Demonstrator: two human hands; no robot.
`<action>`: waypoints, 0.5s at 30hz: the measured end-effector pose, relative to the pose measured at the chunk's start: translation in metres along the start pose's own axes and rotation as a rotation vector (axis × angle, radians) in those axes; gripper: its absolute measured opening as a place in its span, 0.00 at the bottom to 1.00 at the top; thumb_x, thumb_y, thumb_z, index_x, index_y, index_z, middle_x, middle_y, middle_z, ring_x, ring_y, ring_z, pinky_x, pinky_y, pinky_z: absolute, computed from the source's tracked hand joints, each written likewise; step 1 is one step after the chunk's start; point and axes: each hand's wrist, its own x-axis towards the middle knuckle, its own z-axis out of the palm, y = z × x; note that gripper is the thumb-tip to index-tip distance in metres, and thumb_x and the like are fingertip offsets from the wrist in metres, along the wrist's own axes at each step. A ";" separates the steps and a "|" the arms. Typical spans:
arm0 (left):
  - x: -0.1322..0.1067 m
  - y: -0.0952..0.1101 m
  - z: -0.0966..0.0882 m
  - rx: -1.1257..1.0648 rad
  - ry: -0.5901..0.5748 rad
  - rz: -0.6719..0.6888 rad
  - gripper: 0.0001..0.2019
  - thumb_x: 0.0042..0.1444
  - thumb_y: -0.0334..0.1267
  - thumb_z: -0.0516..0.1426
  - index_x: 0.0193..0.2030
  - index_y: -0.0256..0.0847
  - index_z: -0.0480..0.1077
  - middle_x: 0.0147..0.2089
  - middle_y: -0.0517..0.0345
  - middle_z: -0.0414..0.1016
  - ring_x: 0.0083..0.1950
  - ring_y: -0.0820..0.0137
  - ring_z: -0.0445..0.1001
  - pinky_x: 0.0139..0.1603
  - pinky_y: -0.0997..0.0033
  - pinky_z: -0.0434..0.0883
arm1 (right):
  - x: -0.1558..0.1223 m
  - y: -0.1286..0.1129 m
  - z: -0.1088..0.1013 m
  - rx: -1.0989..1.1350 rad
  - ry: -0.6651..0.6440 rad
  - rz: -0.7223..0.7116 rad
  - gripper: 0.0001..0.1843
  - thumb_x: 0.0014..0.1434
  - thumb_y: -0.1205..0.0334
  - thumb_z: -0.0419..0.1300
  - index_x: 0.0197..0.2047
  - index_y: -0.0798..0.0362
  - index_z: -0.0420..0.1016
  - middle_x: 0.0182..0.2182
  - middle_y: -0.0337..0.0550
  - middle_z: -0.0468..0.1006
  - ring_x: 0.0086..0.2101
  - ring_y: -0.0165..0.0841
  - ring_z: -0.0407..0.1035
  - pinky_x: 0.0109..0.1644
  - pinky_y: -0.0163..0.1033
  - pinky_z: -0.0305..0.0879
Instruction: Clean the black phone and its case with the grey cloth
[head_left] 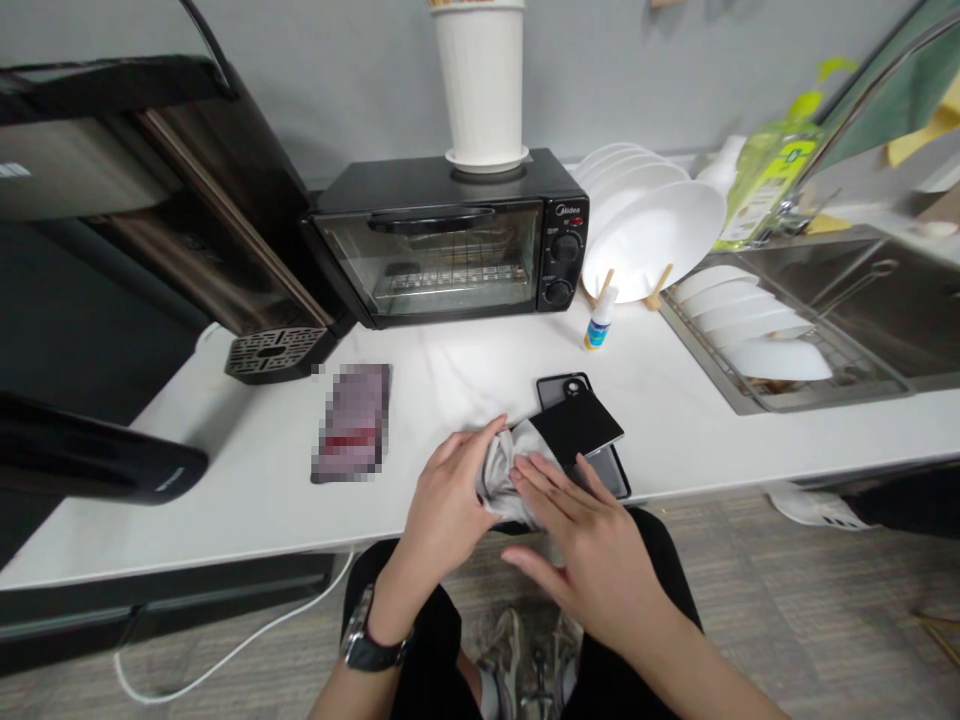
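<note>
A flat black tablet-like device (579,424) sticks out from under a crumpled light grey cloth (504,468) at the counter's front edge. My left hand (454,490) curls around the device's near left side, with its fingers against the cloth. Flat across the cloth lie the outstretched fingers of my right hand (581,540), its thumb held apart. Beneath the device, partly covered, rests a dark open case (615,470); a round camera-like detail shows near its upper edge. Folds of cloth and both hands hide much of the device.
A toaster oven (442,255) stands behind, with a white cup on top. Left are a blurred-out flat object (352,425) and a dark machine (277,350). Right are a small spray bottle (598,322), racked plates (652,235) and a sink (750,395). Someone's shoe (817,508) shows on the floor.
</note>
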 end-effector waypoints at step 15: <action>0.000 -0.001 0.001 -0.026 -0.002 0.011 0.41 0.56 0.30 0.66 0.75 0.46 0.58 0.65 0.50 0.73 0.64 0.59 0.72 0.67 0.56 0.69 | 0.038 0.014 0.012 -0.102 0.106 0.110 0.45 0.69 0.33 0.51 0.69 0.67 0.66 0.68 0.62 0.70 0.68 0.51 0.65 0.74 0.63 0.59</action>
